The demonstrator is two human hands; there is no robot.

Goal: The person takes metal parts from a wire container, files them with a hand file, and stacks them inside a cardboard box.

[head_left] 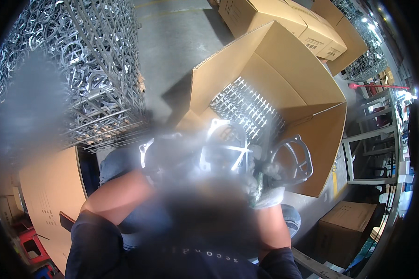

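Note:
My right hand (pixel 265 183), in a pale work glove, is closed at the edge of a ring-shaped metal frame with inner spokes (pixel 291 160). A second spoked metal frame (pixel 226 153) is just left of it, over my lap. My left hand (pixel 154 173) is near another light metal piece (pixel 145 152); a dark blur over the view hides its fingers. Beyond my hands, an open cardboard box (pixel 284 79) holds rows of stacked shiny metal parts (pixel 244 109).
A wire cage (pixel 125 56) heaped with metal parts stands at the left. Closed cartons (pixel 321 35) are at the back right. A metal shelf frame (pixel 375 135) and another carton (pixel 347 223) stand at the right. Cardboard (pixel 49 200) is at my left.

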